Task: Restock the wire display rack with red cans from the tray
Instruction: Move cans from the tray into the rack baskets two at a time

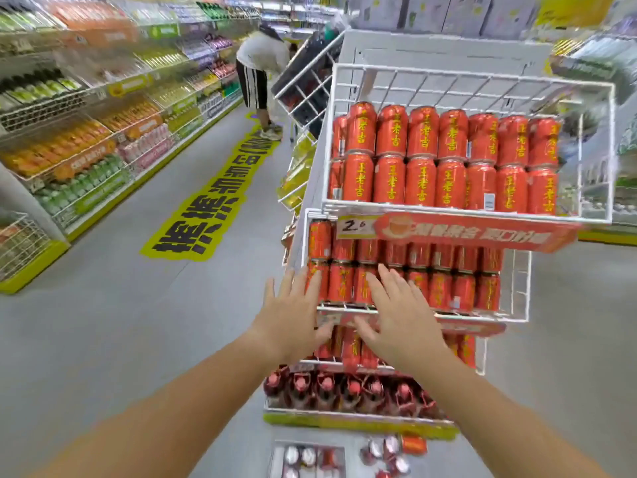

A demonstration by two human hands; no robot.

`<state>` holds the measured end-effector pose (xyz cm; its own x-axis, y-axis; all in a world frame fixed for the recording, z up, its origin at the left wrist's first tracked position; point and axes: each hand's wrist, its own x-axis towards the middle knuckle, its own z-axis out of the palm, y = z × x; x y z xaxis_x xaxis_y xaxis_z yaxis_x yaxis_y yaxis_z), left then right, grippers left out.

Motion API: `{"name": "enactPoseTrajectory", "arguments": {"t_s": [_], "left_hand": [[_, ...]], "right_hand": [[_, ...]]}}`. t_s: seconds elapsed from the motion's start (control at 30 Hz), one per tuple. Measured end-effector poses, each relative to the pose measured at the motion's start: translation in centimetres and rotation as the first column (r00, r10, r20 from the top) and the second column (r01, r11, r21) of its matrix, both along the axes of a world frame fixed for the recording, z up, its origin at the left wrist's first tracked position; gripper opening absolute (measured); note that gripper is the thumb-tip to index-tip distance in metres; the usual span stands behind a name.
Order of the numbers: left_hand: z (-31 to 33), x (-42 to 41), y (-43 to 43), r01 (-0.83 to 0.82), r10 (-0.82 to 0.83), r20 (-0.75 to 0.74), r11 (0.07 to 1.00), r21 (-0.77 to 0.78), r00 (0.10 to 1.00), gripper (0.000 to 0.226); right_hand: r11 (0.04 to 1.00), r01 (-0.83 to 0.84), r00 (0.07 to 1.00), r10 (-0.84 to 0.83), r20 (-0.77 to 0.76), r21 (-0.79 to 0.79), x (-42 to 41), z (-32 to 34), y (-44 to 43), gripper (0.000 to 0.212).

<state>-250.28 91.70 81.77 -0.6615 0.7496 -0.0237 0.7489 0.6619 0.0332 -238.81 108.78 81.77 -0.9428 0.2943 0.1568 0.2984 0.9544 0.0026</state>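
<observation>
A white wire display rack point(610, 146) stands ahead with several tiers of red cans point(451, 160) stacked two high. My left hand point(293, 312) and my right hand point(401, 317) are both stretched out, fingers spread and empty, in front of the second tier's left end point(312, 215), near its front wire. On the floor below lies a tray point(275, 457) with a few red cans seen from above, and several loose cans point(389, 453) lie beside it. The lowest tier holds dark red bottles point(348, 391).
Long shelves of drinks point(86, 132) line the left of the aisle. A person in a white shirt point(262, 56) bends over further down the aisle. A yellow floor sticker point(213, 198) runs along the grey floor. A red price strip point(458, 232) hangs under the top tier.
</observation>
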Motion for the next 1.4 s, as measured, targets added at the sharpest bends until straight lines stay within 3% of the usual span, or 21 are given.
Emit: {"name": "enactPoseTrajectory", "arguments": {"t_s": [0.37,0.57,0.67,0.77,0.93,1.23,1.4], "left_hand": [[-26.1,2.9,-3.9,-0.082,0.132,0.247,0.976,-0.203,0.96,0.099],[-42.3,5.6,-5.8,-0.064,0.18,0.315,0.936,-0.345,0.932,0.096],[-50.4,7.1,-6.8,-0.056,0.211,0.332,0.905,-0.422,0.919,0.104],[-57.6,8.6,-7.5,-0.039,0.225,0.374,0.895,-0.444,0.9,0.107],[-68.4,9.8,-8.5,0.028,0.192,0.415,0.884,-0.467,0.889,0.093],[-82.0,9.0,-11.5,0.121,0.167,0.47,0.843,-0.523,0.867,0.084],[-85.7,8.5,-11.6,0.183,0.144,0.471,0.794,-0.58,0.87,0.063]], "right_hand": [[0.973,-0.05,0.941,0.121,0.315,-0.224,2.3,-26.6,-1.3,0.082],[0.939,0.025,0.89,0.136,0.436,-0.344,5.6,-42.1,-2.1,0.076],[0.92,0.092,0.819,0.148,0.555,-0.381,7.5,-50.2,-2.4,0.078],[0.917,0.104,0.787,0.161,0.596,-0.385,9.1,-57.3,-2.8,0.078],[0.896,0.123,0.754,0.195,0.627,-0.427,10.1,-67.4,-4.3,0.074],[0.879,0.05,0.711,0.302,0.635,-0.474,8.9,-81.1,-6.6,0.074],[0.843,-0.035,0.66,0.424,0.621,-0.537,7.7,-85.7,-7.9,0.077]]}}
